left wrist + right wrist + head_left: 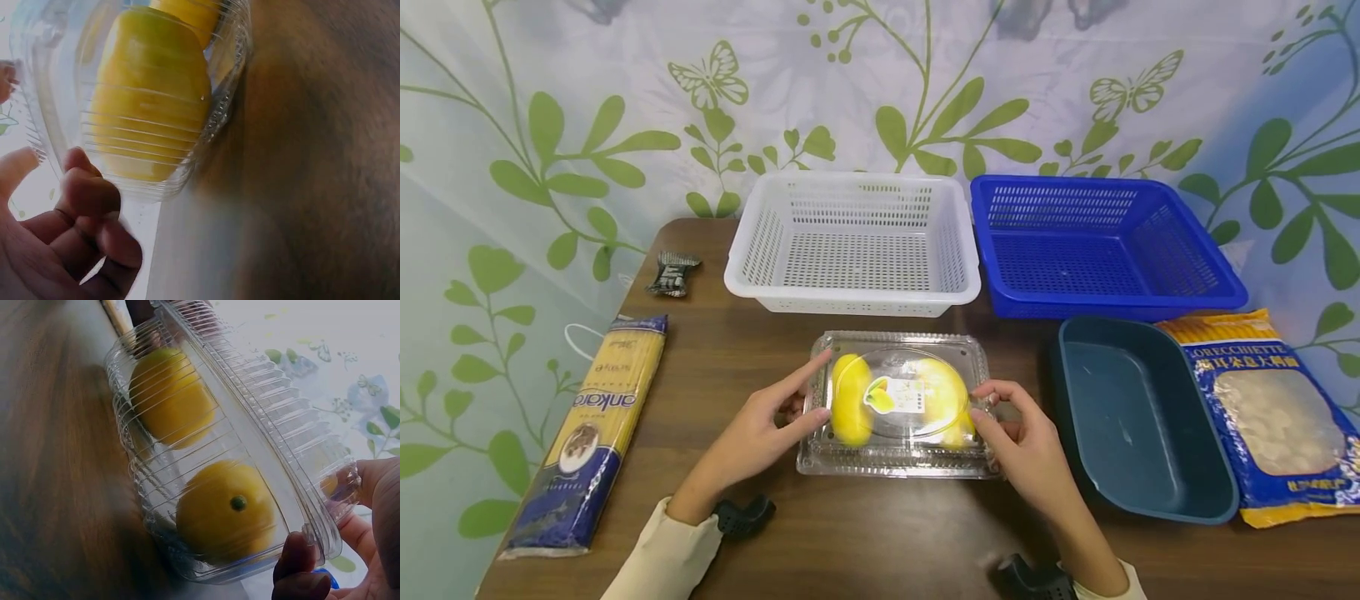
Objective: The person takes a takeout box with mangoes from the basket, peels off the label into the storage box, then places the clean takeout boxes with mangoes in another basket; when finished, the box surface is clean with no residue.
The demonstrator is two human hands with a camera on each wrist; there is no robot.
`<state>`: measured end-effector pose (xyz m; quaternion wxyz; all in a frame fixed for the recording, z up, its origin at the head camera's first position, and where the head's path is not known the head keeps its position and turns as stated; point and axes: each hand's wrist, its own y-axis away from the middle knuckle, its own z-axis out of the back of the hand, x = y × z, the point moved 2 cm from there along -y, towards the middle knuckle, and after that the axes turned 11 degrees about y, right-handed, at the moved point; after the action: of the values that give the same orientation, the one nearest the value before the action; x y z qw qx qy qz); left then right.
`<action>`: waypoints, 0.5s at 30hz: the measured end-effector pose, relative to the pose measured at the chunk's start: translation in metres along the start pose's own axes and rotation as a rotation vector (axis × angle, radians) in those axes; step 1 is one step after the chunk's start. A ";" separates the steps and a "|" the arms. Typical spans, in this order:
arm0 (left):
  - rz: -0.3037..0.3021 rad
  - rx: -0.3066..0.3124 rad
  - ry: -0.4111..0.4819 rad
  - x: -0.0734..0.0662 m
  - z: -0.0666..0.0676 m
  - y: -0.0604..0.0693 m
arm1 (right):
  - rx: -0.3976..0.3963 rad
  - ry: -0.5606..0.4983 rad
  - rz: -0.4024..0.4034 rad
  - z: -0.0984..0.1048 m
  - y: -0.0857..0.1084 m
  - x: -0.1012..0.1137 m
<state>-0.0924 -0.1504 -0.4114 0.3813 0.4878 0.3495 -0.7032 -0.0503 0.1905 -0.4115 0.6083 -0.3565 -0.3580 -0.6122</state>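
A clear plastic clamshell box [895,462] with its lid down lies on the table in front of me. Yellow lemons [852,400] show through it, one with a green stem spot in the right wrist view; a fruit label [895,395] sits on the lid. My left hand [765,429] holds the box's left edge, thumb and index finger by the lid, the other fingers curled lower at the side. At the right edge my right hand [1026,442] pinches the rim between thumb and fingers; some of its fingertips are hidden in the head view.
Behind the box stand a white basket [853,304] and a blue basket [1112,304]. A dark teal basin [1138,433] is to the right, beside an orecchiette pasta bag [1281,425]. Leftward lie a spaghetti pack [591,433] and a small black wrapped item [672,274].
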 end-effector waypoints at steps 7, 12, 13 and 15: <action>0.007 0.002 0.060 0.004 -0.004 -0.002 | 0.042 0.079 0.008 0.008 0.007 -0.001; 0.009 -0.008 0.065 0.007 -0.005 -0.002 | 0.123 0.117 0.103 0.018 0.013 0.002; 0.009 -0.010 0.064 0.007 -0.005 -0.002 | 0.139 0.124 0.121 0.020 0.014 0.004; 0.009 -0.010 0.066 0.007 -0.004 -0.002 | 0.158 0.153 0.149 0.022 0.016 0.007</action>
<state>-0.0938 -0.1470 -0.4188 0.3754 0.5103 0.3631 -0.6833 -0.0347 0.2063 -0.3943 0.7037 -0.2856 -0.3301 -0.5606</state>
